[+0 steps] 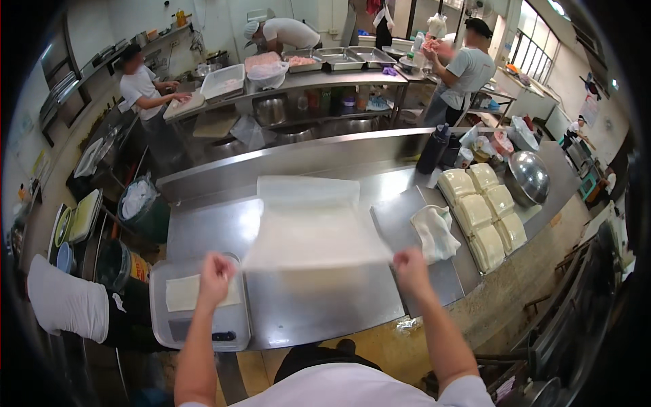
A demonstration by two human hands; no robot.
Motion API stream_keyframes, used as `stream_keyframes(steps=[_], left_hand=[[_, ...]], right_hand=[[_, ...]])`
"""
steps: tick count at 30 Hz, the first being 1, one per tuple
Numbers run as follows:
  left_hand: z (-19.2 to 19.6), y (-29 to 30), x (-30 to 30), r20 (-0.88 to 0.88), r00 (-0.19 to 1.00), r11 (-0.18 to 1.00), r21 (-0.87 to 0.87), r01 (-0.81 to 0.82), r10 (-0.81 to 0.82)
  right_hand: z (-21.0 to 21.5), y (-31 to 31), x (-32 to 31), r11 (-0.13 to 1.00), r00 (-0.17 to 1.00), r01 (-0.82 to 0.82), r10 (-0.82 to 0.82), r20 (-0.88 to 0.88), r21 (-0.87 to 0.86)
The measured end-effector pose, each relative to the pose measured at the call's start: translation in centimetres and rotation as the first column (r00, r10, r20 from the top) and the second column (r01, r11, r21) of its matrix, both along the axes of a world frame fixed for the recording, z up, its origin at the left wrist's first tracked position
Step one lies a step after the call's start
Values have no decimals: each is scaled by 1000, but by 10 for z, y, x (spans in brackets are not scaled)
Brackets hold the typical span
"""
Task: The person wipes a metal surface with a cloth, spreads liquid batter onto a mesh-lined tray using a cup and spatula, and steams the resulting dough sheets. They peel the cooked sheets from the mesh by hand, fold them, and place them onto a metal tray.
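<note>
A thin, whitish, partly see-through sheet [315,227] is spread in the air over the steel table, its near edge stretched between my hands. My left hand [215,277] is closed in a pinch at its near left corner, above a clear plastic tub [163,322]. At the near right corner my right hand [411,266] is also closed on it. Motion blurs the sheet's edges, so I cannot tell whether its far part touches the table. In the tub lies a flat pale rectangular piece [183,294]; a small dark object is near the tub's front wall.
To the right are a crumpled white cloth [434,232], several pale square wrapped blocks [475,211], a dark bottle [431,150] and a shiny metal bowl [528,178]. A steel ledge [298,144] bounds the table's far side. Several people work around the room.
</note>
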State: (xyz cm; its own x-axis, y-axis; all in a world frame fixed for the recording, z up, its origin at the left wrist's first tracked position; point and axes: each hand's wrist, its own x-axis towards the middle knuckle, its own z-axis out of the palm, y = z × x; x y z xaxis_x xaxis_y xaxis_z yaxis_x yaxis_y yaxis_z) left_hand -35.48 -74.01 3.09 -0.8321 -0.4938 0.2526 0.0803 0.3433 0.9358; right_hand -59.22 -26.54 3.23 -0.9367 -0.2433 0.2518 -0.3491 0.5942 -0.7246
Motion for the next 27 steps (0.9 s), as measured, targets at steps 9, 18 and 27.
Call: stream_keyframes(steps=[9,18,27], left_hand=[[-61,92,6,563,826,986,-113,123,-39],[-116,67,-215,544,835,802,-459,382,-86],[-121,7,-306,673,737,657,-583,478,61]], right_hand=[[-82,13,58,895,972,-231,197,126,381],[-83,-169,-119,893,938,-333,281,204,302],[-126,-264,-205,693,927,-363,205,312,623]])
